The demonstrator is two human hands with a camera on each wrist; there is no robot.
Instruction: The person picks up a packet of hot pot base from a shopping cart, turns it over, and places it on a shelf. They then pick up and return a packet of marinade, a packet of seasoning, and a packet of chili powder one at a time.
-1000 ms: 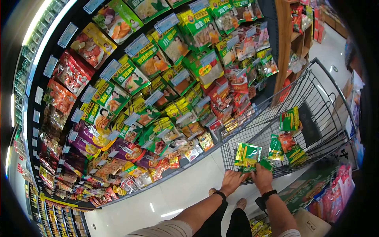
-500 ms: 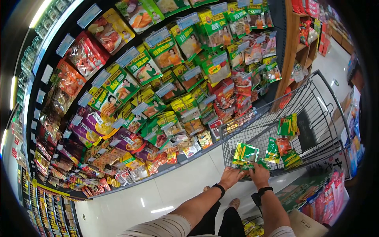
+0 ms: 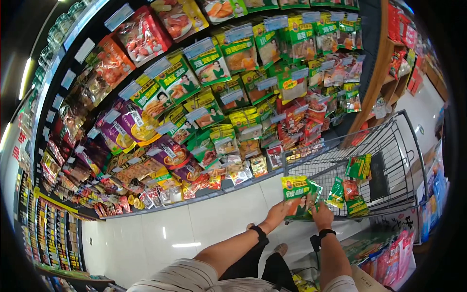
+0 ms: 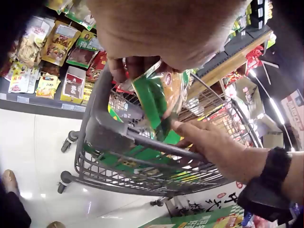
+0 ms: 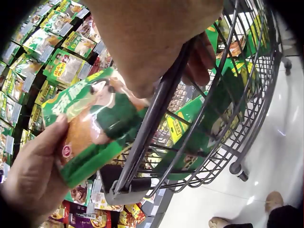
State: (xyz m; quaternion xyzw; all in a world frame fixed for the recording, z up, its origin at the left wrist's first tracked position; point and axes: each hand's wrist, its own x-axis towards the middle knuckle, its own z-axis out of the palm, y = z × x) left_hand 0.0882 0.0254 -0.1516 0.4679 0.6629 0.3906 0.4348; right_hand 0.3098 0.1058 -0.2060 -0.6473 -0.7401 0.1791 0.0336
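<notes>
Both hands hold a green-and-yellow seasoning packet (image 3: pixel 295 193) with a person pictured on its front and orange-brown contents behind clear film. My left hand (image 3: pixel 275 215) pinches its left edge, thumb on the front in the right wrist view. At the opposite edge, my right hand (image 3: pixel 323 217) grips the packet's corner between thumb and fingers, close over the cart's rim. The left wrist view has the right fingertips (image 4: pixel 176 124) against the packet's lower end. Beneath lies the wire shopping cart (image 3: pixel 394 214), with several more green packets (image 3: pixel 335 192) inside.
A curved shelf wall of hanging packets (image 3: pixel 209 63) fills the left, price tags along its rails. A wooden shelf (image 3: pixel 377 73) stands beyond the cart. Pink bags (image 3: pixel 396 253) and a cardboard box (image 3: pixel 362 280) are at the lower right. White floor tiles (image 3: pixel 160 228) run below.
The seasoning packet has been raised and turned so its front shows, my left hand moving left and up with it. The head view has shifted, with shelf and cart lower in frame.
</notes>
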